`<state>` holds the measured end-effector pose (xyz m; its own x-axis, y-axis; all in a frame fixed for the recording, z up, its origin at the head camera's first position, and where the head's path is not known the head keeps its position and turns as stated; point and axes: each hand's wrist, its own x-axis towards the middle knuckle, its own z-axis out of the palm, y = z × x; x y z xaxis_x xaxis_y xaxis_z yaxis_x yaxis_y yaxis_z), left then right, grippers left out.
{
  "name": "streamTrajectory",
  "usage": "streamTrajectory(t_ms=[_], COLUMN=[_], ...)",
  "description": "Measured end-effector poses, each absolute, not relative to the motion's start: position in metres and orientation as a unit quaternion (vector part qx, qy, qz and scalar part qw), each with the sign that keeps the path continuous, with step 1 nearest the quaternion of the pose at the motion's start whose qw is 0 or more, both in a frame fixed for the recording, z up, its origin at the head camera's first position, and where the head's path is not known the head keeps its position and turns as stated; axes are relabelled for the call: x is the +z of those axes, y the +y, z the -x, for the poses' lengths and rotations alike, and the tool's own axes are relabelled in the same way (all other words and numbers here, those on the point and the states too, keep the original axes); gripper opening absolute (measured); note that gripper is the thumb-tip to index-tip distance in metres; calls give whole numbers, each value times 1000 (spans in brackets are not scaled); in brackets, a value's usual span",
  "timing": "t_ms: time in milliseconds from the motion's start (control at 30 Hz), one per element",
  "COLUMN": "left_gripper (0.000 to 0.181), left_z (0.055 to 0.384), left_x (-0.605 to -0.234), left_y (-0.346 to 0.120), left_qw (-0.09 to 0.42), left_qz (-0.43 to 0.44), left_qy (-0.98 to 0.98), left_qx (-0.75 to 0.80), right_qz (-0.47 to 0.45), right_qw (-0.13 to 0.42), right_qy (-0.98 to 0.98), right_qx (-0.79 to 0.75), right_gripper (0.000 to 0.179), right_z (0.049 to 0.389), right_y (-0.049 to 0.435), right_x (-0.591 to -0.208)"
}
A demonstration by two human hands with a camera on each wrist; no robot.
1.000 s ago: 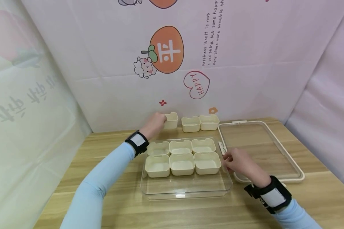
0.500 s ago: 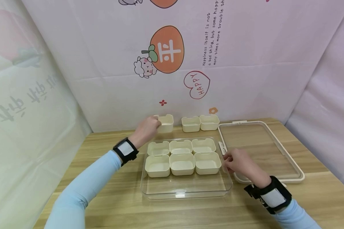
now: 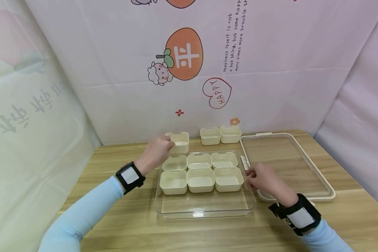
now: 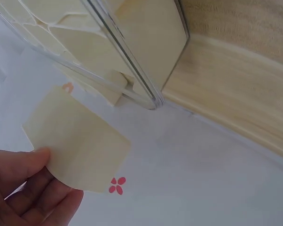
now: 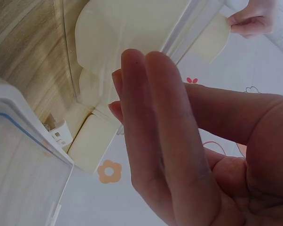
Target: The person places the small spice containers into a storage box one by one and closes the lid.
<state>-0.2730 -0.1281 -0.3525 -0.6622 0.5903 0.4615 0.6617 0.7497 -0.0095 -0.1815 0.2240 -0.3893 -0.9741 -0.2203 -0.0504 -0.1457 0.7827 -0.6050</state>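
1 left sleeve [image 3: 85, 210]: light blue, running in from the lower left of the frame to a black wristband [image 3: 130, 176] with a white panel.
Left hand [image 3: 155, 152]: left of centre, thumb and fingers pinching the left wall of the held cup [image 3: 181, 144].
Where the held cup is: near the centre of the frame, cream, upright with its mouth up, just behind the upper-left edge of the clear tray [image 3: 204, 208].
Clear tray stands: at lower centre, on the wood-grain tabletop [image 3: 135, 231].
Tray cups [image 3: 200, 182]: 6, cream, upright in 2 rows of 3.
Back cups [image 3: 210, 137]: 2 more, cream, side by side behind the tray, near the printed backdrop cloth [image 3: 119, 70].
Right hand [image 3: 266, 180]: right of centre, at the tray's right wall, 2 fingers extended side by side in the right wrist view; cannot tell whether it pinches the wall or only rests there.
Lid [image 3: 285, 162]: right side of the frame, flat on the tabletop, see-through panel, pale rim, partly behind the right hand.
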Motion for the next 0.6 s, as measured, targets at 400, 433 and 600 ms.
streamTrajectory(t_ms=[400, 433, 600], left_gripper=[22, 21, 24], left_z=[247, 245, 234], left_x=[-355, -355, -357], left_y=[-131, -131, -131], left_qw=[265, 269, 284], left_qz=[372, 376, 385], left_qy=[-887, -884, -875], left_qx=[-74, -74, -73], right_qz=[100, 100, 104], right_qw=[58, 56, 51], right_qy=[941, 941, 943], right_qx=[-318, -318, -312], right_gripper=[24, 24, 23], right_z=[182, 182, 182], right_y=[225, 225, 225], right_x=[-389, -389, -390])
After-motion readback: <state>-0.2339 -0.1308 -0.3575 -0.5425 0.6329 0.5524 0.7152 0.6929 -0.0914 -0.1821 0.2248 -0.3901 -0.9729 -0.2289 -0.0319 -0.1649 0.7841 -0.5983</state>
